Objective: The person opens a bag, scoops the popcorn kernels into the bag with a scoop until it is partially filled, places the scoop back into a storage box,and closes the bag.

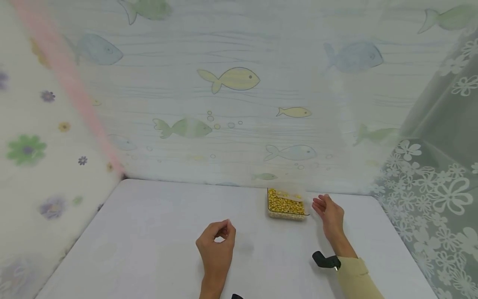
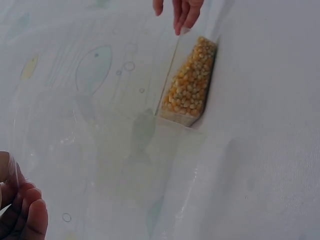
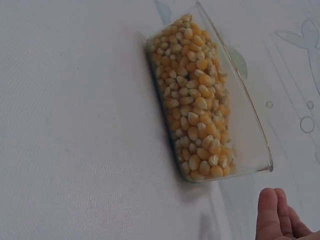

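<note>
A clear rectangular container [image 1: 286,216] of yellow corn kernels [image 1: 285,204] stands near the back of the white table. My left hand [image 1: 218,247], in front and to the left of it, pinches thumb against fingertips. In the left wrist view these fingers [image 2: 30,212] hold what looks like a thin clear plastic film [image 2: 70,142], its faint sheen spreading towards the container. My right hand [image 1: 330,214] is just right of the container, fingers loosely extended. The right wrist view shows its fingertips [image 3: 268,200] close to the container's rim corner, with nothing in them.
A white cloth with printed fish [image 1: 239,79] hangs behind the table [image 1: 157,232]. Flowered curtains [image 1: 448,195] line the right and left sides. A black wrist mount [image 1: 325,261] sticks out from my right sleeve [image 1: 354,276].
</note>
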`<control>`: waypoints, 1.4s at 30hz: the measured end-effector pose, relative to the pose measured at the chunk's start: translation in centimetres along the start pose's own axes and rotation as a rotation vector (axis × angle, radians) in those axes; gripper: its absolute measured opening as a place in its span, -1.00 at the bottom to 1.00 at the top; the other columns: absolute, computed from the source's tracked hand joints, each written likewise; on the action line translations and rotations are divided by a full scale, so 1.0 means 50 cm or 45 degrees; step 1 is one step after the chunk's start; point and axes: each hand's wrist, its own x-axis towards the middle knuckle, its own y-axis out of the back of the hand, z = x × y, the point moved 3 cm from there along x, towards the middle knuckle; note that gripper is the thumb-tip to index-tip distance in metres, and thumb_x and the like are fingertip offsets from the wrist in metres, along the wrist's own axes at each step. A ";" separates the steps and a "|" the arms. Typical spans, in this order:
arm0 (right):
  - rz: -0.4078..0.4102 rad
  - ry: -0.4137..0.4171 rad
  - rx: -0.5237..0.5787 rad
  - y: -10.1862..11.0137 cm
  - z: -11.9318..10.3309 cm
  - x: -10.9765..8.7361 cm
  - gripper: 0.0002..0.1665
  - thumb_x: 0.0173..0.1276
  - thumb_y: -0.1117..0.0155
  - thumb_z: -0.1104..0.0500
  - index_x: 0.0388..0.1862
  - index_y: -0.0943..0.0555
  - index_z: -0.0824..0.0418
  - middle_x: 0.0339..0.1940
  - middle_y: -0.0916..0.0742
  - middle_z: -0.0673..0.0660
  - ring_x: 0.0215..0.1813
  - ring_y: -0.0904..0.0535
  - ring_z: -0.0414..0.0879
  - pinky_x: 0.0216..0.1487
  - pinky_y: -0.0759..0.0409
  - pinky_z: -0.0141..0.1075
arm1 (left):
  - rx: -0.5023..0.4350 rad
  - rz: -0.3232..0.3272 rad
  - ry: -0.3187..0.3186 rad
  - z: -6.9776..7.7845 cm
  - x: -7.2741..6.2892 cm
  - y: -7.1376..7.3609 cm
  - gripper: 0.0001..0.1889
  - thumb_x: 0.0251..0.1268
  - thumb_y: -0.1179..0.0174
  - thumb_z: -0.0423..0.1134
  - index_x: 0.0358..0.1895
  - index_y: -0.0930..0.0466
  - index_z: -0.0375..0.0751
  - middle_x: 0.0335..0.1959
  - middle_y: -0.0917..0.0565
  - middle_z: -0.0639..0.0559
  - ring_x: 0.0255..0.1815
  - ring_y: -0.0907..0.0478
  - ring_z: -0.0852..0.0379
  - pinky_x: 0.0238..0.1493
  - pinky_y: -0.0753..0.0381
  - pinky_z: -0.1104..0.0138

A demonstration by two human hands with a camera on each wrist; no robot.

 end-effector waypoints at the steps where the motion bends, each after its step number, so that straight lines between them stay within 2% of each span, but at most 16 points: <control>1: -0.001 0.001 -0.020 0.000 0.000 -0.001 -0.27 0.68 0.19 -0.11 0.51 -0.26 0.43 -0.06 -0.63 -0.03 0.04 -0.61 -0.27 0.14 -0.59 -0.50 | -0.008 0.003 0.003 0.001 0.000 0.000 -0.72 -0.15 -0.35 -0.78 -0.41 -0.76 -0.36 -0.54 -0.72 -0.01 -0.63 -0.55 0.21 -0.57 -0.57 0.52; 5: -0.003 0.013 -0.071 -0.002 0.001 -0.003 -0.28 0.69 0.19 -0.10 0.46 -0.29 0.49 -0.07 -0.64 0.01 -0.10 -0.63 -0.36 0.09 -0.62 -0.52 | -0.022 0.025 0.005 -0.003 -0.001 0.000 -0.73 -0.14 -0.37 -0.77 -0.40 -0.78 -0.38 -0.52 -0.72 -0.02 -0.61 -0.58 0.19 -0.56 -0.59 0.52; 11: 0.032 0.062 -0.086 -0.003 0.003 -0.008 -0.32 0.68 0.15 -0.08 0.38 -0.37 0.50 -0.16 -0.67 -0.03 -0.13 -0.66 -0.35 0.03 -0.64 -0.52 | -0.014 0.041 0.017 -0.011 -0.003 -0.001 -0.74 -0.13 -0.37 -0.76 -0.41 -0.79 -0.38 -0.53 -0.72 -0.01 -0.61 -0.58 0.21 -0.56 -0.59 0.53; 19: -0.031 -0.040 -0.091 -0.006 0.019 0.000 -0.26 0.69 0.21 -0.11 0.44 -0.30 0.51 -0.13 -0.67 -0.02 -0.15 -0.65 -0.41 0.07 -0.62 -0.52 | -0.041 0.019 0.045 -0.010 -0.004 0.001 -0.75 -0.09 -0.37 -0.74 -0.38 -0.79 -0.36 -0.51 -0.72 0.00 -0.59 -0.58 0.23 -0.54 -0.60 0.53; 23: -0.040 -0.105 -0.033 -0.011 0.027 0.017 -0.25 0.69 0.20 -0.11 0.49 -0.24 0.49 -0.03 -0.64 0.05 -0.15 -0.63 -0.42 0.09 -0.61 -0.53 | -0.061 0.009 0.054 -0.009 -0.004 0.000 -0.76 -0.06 -0.37 -0.73 -0.38 -0.79 -0.36 -0.49 -0.73 -0.01 -0.59 -0.59 0.23 -0.54 -0.60 0.52; 26: -0.075 -0.146 0.064 -0.015 0.032 0.029 -0.22 0.68 0.20 -0.10 0.54 -0.16 0.49 0.01 -0.61 0.07 -0.14 -0.63 -0.42 0.15 -0.59 -0.51 | -0.063 0.004 0.053 -0.008 -0.004 0.000 -0.76 -0.06 -0.37 -0.73 -0.37 -0.79 -0.36 -0.48 -0.73 -0.01 -0.59 -0.59 0.23 -0.54 -0.60 0.52; 30: -0.104 -0.174 0.193 -0.019 0.036 0.040 -0.24 0.67 0.16 -0.08 0.54 -0.14 0.49 -0.10 -0.62 0.01 -0.11 -0.64 -0.38 0.19 -0.58 -0.48 | -0.059 -0.001 0.049 -0.005 -0.004 0.000 -0.76 -0.06 -0.36 -0.73 -0.38 -0.78 -0.35 -0.48 -0.73 -0.01 -0.59 -0.59 0.24 -0.54 -0.60 0.52; 32: -0.094 -0.179 0.227 -0.020 0.036 0.043 -0.30 0.67 0.13 -0.08 0.49 -0.20 0.43 -0.17 -0.64 -0.04 -0.09 -0.64 -0.36 0.19 -0.57 -0.49 | -0.054 0.000 0.044 -0.004 -0.004 0.001 -0.76 -0.06 -0.36 -0.73 -0.38 -0.78 -0.35 -0.48 -0.74 -0.01 -0.59 -0.59 0.24 -0.55 -0.60 0.53; 37: -0.008 -0.114 0.276 -0.023 0.034 0.047 -0.52 0.63 -0.01 -0.03 0.28 -0.38 0.30 -0.30 -0.67 -0.11 -0.08 -0.62 -0.33 0.16 -0.58 -0.51 | -0.037 0.002 0.034 -0.003 -0.002 0.001 -0.76 -0.05 -0.37 -0.72 -0.38 -0.78 -0.35 -0.49 -0.73 0.00 -0.59 -0.58 0.24 -0.55 -0.60 0.51; 42: 0.107 0.028 0.255 -0.030 0.024 0.051 -0.57 0.54 -0.20 0.08 0.22 -0.50 0.34 -0.36 -0.72 -0.16 -0.20 -0.68 -0.35 0.01 -0.65 -0.52 | -0.024 -0.006 0.038 -0.005 -0.002 0.000 -0.76 -0.05 -0.38 -0.72 -0.37 -0.78 -0.34 -0.49 -0.73 0.00 -0.58 -0.57 0.25 -0.56 -0.60 0.50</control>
